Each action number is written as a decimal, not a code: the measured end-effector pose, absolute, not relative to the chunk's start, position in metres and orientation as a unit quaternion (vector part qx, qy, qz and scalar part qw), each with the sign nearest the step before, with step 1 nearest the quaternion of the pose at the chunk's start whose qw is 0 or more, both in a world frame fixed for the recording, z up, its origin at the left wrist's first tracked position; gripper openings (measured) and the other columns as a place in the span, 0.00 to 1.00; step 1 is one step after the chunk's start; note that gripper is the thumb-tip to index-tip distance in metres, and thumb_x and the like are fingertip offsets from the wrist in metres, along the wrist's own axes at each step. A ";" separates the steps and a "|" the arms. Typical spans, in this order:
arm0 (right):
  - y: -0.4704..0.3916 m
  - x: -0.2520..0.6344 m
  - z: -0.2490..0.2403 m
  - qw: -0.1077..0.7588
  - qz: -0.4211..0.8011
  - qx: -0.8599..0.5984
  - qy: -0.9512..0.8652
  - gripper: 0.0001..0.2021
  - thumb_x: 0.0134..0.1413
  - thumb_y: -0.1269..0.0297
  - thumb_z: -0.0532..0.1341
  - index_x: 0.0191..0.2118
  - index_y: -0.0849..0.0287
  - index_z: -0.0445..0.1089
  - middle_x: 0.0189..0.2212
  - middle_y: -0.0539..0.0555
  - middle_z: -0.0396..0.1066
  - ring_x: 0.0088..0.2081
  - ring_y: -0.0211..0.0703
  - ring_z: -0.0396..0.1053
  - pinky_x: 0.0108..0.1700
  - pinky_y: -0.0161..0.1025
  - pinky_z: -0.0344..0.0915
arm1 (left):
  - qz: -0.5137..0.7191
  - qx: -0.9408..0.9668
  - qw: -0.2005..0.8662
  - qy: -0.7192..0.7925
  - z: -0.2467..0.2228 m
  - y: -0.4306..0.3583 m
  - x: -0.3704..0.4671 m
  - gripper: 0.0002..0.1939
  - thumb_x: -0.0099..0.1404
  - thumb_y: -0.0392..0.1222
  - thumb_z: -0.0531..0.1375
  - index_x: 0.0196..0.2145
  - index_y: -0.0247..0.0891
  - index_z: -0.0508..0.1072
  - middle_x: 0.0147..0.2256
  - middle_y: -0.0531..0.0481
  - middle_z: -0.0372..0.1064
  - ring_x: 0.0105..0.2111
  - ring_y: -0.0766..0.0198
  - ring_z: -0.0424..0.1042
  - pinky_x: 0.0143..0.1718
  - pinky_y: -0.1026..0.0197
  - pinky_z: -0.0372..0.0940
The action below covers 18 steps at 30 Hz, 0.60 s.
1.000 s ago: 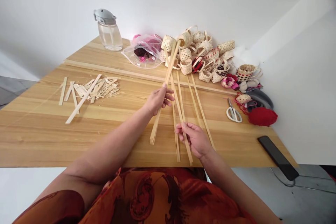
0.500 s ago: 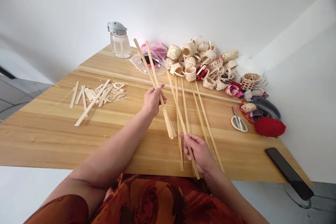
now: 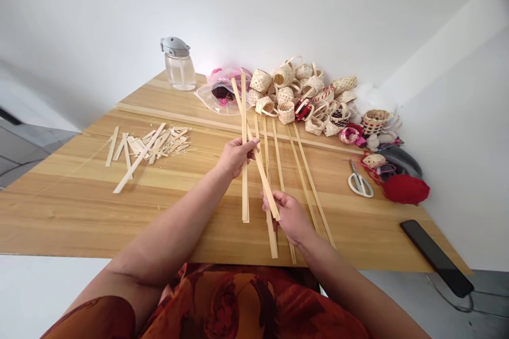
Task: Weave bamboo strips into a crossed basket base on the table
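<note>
My left hand is closed around a bundle of thin, flat bamboo strips, which stands nearly upright above the table. Other strips slant across the bundle, running from behind my left thumb down to my right hand. The fingers of that hand are closed on their lower end. Just beneath it, another strip reaches toward the table's front edge; whether the fingers also touch it I cannot tell. Several long strips lie side by side on the table around my right hand.
Short bamboo offcuts lie in a pile at left. A long wooden slat crosses the table. Behind are a water bottle, a plastic bag and small woven baskets. Scissors and a phone lie right.
The bundle in my left hand has swung from leaning to nearly upright. My right hand has shifted left, and the strips between my hands now cross the bundle.
</note>
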State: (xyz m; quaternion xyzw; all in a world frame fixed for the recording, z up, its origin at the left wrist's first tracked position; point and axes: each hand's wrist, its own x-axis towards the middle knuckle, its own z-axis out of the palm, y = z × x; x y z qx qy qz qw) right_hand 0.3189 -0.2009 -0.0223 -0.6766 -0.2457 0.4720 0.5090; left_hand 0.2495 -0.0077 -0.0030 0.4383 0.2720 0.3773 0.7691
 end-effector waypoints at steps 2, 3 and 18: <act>-0.198 0.320 -0.023 0.484 0.474 -0.671 -0.300 0.16 0.53 0.51 0.64 0.39 0.59 0.72 0.24 0.47 0.69 0.19 0.34 0.64 0.16 0.31 0.62 | 0.370 0.435 0.774 0.274 -0.002 -0.007 0.249 0.18 0.48 0.47 0.73 0.24 0.33 0.71 0.21 0.52 0.68 0.17 0.74 0.62 0.15 0.70 0.51; -0.198 0.320 -0.022 0.467 0.468 -0.674 -0.332 0.15 0.55 0.51 0.63 0.39 0.59 0.72 0.23 0.47 0.69 0.19 0.35 0.65 0.17 0.32 0.64 | 0.366 0.433 0.776 0.276 -0.002 -0.007 0.249 0.18 0.48 0.46 0.74 0.24 0.34 0.70 0.20 0.53 0.67 0.17 0.74 0.63 0.16 0.70 0.51; -0.220 0.335 -0.006 0.463 0.470 -0.671 -0.339 0.19 0.60 0.46 0.58 0.40 0.58 0.76 0.29 0.52 0.73 0.20 0.34 0.65 0.18 0.32 0.54 | 0.368 0.435 0.753 0.330 -0.002 -0.005 0.250 0.13 0.58 0.37 0.67 0.21 0.34 0.68 0.18 0.51 0.67 0.15 0.74 0.60 0.16 0.70 0.55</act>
